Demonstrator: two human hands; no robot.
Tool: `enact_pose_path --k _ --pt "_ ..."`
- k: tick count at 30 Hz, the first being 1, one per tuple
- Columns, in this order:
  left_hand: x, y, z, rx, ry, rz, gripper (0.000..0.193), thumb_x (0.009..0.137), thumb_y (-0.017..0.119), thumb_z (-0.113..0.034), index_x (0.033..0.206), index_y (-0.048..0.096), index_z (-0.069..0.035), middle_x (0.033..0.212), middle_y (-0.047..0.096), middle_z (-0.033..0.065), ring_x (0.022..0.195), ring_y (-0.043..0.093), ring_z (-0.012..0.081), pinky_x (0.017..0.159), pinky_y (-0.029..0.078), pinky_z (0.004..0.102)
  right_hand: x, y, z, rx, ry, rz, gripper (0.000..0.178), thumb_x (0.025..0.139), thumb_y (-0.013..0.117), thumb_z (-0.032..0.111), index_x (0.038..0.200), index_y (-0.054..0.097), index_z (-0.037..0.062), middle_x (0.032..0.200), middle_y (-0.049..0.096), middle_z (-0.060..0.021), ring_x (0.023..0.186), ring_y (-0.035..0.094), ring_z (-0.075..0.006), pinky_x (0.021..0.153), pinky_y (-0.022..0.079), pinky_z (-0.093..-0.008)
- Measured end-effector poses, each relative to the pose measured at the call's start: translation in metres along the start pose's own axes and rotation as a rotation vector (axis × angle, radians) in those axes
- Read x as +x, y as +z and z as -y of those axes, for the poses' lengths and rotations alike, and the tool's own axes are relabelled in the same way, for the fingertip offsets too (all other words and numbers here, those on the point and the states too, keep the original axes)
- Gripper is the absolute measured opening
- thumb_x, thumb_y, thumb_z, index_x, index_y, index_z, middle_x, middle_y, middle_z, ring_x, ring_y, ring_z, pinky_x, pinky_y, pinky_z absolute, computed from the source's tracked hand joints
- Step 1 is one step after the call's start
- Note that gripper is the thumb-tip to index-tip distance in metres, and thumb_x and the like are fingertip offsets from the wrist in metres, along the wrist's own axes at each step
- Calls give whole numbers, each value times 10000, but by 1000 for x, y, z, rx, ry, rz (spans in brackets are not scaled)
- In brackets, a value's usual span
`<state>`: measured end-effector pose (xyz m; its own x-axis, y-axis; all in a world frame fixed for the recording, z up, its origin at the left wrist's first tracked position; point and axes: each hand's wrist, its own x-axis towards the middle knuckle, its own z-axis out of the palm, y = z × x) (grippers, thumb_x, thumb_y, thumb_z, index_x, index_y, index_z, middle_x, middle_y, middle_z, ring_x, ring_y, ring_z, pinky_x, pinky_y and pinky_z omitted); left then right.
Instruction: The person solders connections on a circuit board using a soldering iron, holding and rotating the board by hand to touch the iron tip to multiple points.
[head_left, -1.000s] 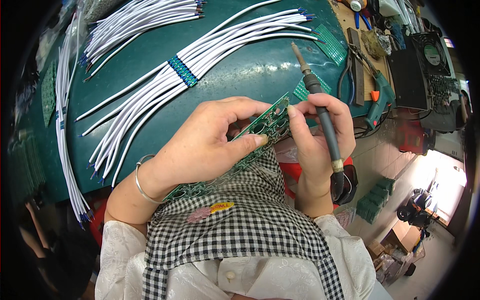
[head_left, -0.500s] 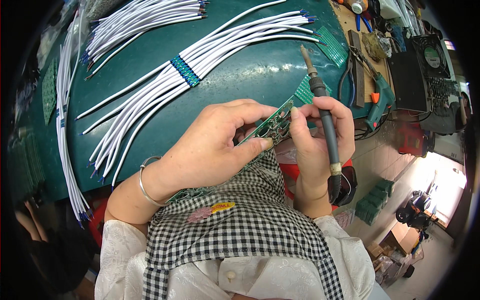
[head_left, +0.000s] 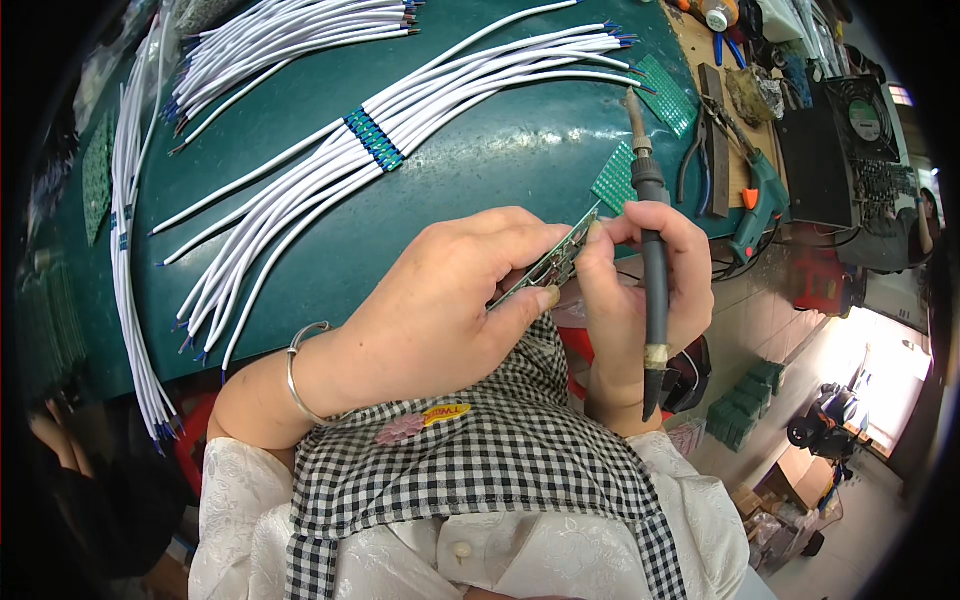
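Note:
In front of my apron, my left hand grips a narrow green circuit board between thumb and fingers. Dark components show on the board's face, which is seen nearly edge-on. My right hand has a soldering iron lying across it, with the tip pointing up and away over the table. Its thumb and fingertips meet the far end of the board. Just beyond the iron's grip lies a loose green perforated board. The fingers behind the board are hidden.
Bundled white cables joined by a green strip lie across the green table. More white cables rest behind and at the left. Pliers, a green soldering gun and another perforated board are at right.
The circuit board has turned more edge-on, and its lower part no longer shows below my left wrist. My right hand's soldering iron has tilted more upright, its tip shifting right.

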<state>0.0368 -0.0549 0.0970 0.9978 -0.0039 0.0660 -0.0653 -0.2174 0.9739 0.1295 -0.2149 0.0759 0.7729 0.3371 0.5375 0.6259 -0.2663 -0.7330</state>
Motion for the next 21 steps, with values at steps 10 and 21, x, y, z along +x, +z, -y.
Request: enact_pose_path --k 10,21 --pt "3 -8 6 -117 -83 30 393 886 639 5 1278 611 12 1113 658 126 991 636 196 872 502 305 1 -7 -7 16 -75 55 239 753 762 -79 952 663 9 831 705 -99 729 666 -160 658 527 -277" --pt "4 -9 8 -262 -249 52 382 919 616 22 1300 609 5 1147 614 63 1001 580 99 857 490 244 -8 -1 -19 173 -12 27 299 757 772 -77 1015 647 8 884 726 -114 799 704 -183 747 551 -277"
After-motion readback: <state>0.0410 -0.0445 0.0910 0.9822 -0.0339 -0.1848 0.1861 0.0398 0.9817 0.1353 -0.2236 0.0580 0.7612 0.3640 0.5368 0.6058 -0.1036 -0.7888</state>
